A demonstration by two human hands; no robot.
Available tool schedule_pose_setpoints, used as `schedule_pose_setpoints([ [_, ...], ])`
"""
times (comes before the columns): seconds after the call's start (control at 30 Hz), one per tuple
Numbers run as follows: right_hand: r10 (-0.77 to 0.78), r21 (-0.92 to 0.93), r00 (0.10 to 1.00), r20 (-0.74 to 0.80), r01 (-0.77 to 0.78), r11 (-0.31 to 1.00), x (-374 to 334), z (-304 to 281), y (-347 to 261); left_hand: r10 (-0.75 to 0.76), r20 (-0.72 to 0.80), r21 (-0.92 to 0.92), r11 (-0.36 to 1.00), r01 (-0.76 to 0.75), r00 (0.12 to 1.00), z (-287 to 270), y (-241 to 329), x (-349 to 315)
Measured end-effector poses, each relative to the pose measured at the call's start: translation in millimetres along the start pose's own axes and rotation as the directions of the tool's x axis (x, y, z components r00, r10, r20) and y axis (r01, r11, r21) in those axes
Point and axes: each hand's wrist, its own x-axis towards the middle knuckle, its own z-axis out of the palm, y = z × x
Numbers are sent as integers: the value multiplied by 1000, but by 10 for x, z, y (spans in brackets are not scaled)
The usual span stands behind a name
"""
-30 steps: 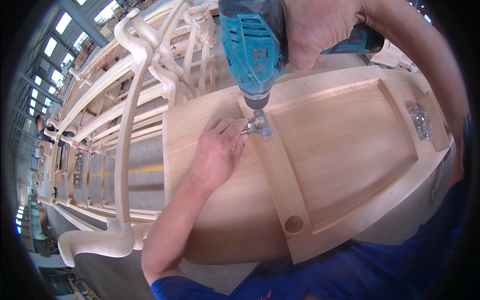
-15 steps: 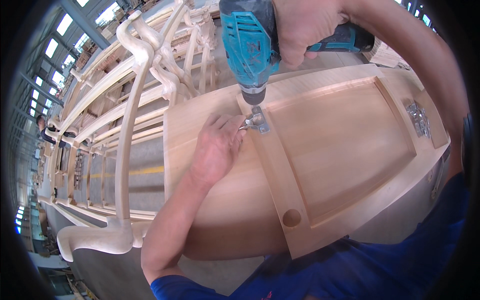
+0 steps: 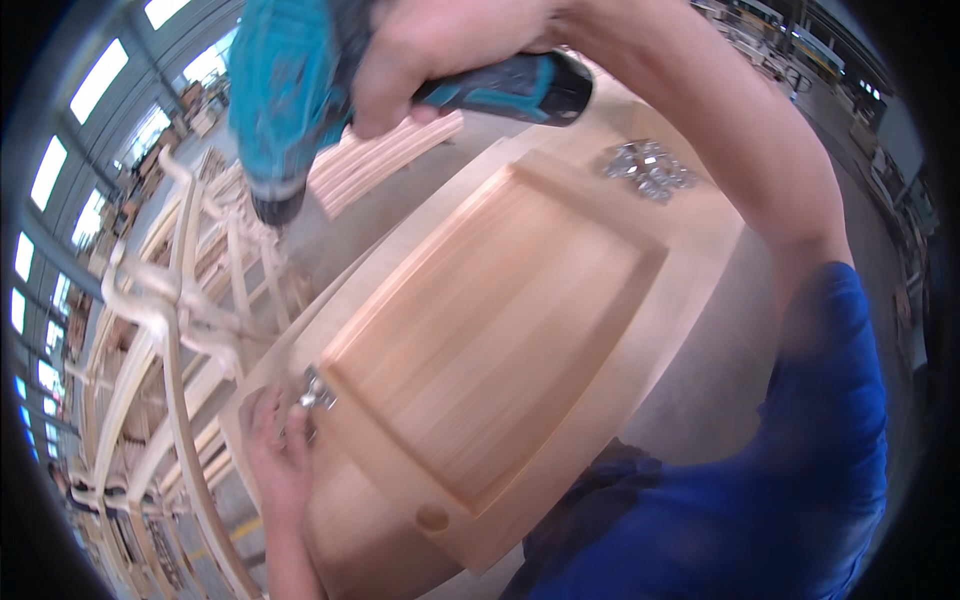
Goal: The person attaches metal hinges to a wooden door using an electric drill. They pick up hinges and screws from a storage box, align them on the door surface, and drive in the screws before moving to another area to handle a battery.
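Note:
A teal and black cordless drill (image 3: 285,95) is gripped by its handle in my right hand (image 3: 430,55). Its chuck points down, raised beyond the far left edge of a pale wooden cabinet door (image 3: 380,480) and apart from it. The drill's tip is blurred. On the door's left end sits a metal cabinet hinge (image 3: 317,388). The fingers of my left hand (image 3: 278,440) close on this hinge, somewhat smeared by motion. Toward the near corner the door has a round hole (image 3: 432,517), and a recessed panel (image 3: 500,330) fills its middle.
A heap of loose metal hinges (image 3: 648,170) lies on the wood at the far right. Curved wooden furniture frames (image 3: 170,320) stand on the left. Stacked wooden strips (image 3: 385,165) are behind the door. Farther off, a person is partly visible at the left.
The drill has come up off the hinge and away from it. My view has turned and shifted right, bringing the hinge heap nearer the middle. My left hand has stayed at the hinge.

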Motion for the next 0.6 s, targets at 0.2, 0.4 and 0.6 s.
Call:
schedule_pose_setpoints([
  [0.2, 157, 472, 943, -295, 0, 882, -1052, -593, 1403, 114, 132, -194, 977, -87, 985, 511, 1283, 852],
  [0.4, 121, 524, 698, -706, 400, 752, -1893, -528, 3007, 390, 194, -291, 899, -327, 900, 1588, 2717, 1712],
  [0.6, 365, 554, 516, -775, 276, 786, -2822, -526, 3855, 552, 287, -337, 823, -457, 783, 2761, 4153, 2524],
])
